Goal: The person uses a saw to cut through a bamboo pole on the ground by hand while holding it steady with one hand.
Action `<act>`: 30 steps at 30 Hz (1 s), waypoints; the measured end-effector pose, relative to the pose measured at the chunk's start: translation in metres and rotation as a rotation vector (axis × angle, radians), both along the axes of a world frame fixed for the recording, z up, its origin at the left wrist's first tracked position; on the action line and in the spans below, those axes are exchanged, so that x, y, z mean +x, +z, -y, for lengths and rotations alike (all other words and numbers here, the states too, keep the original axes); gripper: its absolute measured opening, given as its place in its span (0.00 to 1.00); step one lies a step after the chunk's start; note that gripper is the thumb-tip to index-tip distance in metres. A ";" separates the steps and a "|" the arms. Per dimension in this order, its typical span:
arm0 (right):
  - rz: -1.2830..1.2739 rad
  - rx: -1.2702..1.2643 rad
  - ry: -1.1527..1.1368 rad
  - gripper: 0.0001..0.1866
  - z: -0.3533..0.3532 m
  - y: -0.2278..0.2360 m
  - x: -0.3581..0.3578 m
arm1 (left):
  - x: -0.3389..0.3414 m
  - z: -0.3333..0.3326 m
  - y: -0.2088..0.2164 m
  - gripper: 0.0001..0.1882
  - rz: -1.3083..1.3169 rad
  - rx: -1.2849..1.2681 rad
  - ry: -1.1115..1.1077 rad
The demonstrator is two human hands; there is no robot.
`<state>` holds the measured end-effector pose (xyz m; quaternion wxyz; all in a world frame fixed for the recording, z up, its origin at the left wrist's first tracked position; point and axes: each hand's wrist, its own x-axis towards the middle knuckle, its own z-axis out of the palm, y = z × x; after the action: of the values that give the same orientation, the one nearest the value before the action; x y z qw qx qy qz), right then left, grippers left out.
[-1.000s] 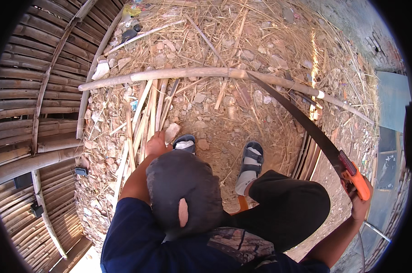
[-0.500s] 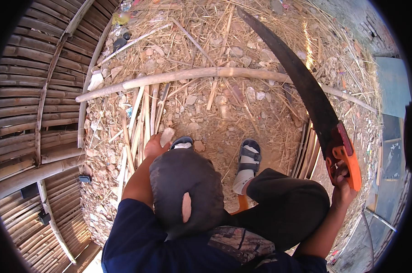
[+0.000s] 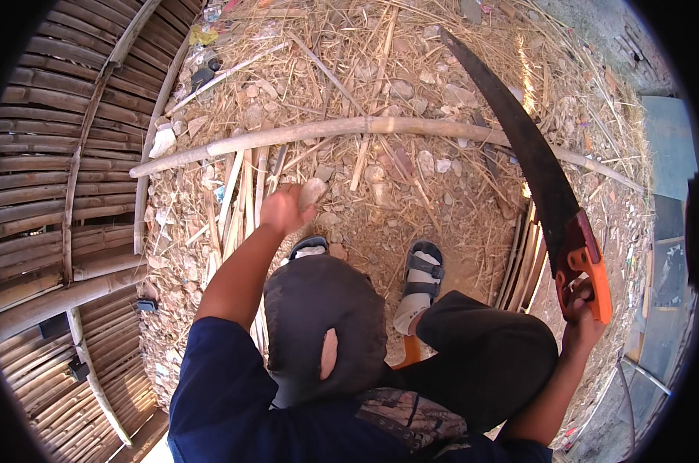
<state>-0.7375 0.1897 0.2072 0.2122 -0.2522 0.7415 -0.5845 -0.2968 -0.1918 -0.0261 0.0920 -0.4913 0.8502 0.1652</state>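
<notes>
My left hand (image 3: 283,210) is closed on a pale stone (image 3: 313,193), just beyond my left foot and short of the long bamboo pole (image 3: 311,131). Over on the right, my right hand (image 3: 583,324) grips the orange handle (image 3: 599,282) of a curved pruning saw (image 3: 535,154). Its dark toothed blade rises up and to the left, passing over the pole's right part in the picture. Split bamboo strips (image 3: 249,193) lie on the ground beside my left hand.
A bamboo slat wall (image 3: 33,147) runs along the left. My sandalled right foot (image 3: 423,274) rests on ground strewn with straw and stones. More bamboo strips (image 3: 521,262) lie beside my right knee, and an orange object (image 3: 410,351) shows partly under my leg.
My left hand has taken hold of the stone beside it and moved forward and right with it. The saw has shifted slightly, its tip now further right.
</notes>
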 end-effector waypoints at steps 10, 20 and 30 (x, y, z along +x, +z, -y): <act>0.041 0.067 -0.012 0.15 -0.006 -0.008 -0.013 | -0.128 0.069 -0.005 0.35 0.088 0.041 -0.059; 0.042 0.118 -0.025 0.14 -0.014 -0.013 -0.022 | -0.072 0.115 -0.023 0.35 0.038 -0.248 0.036; -0.045 0.193 -0.003 0.12 -0.004 -0.006 -0.010 | -0.041 0.131 0.000 0.26 0.277 -0.233 -0.074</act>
<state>-0.7472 0.1937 0.2014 0.2176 -0.2425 0.7992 -0.5050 -0.3382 -0.3225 -0.0260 0.1566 -0.4850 0.8603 -0.0073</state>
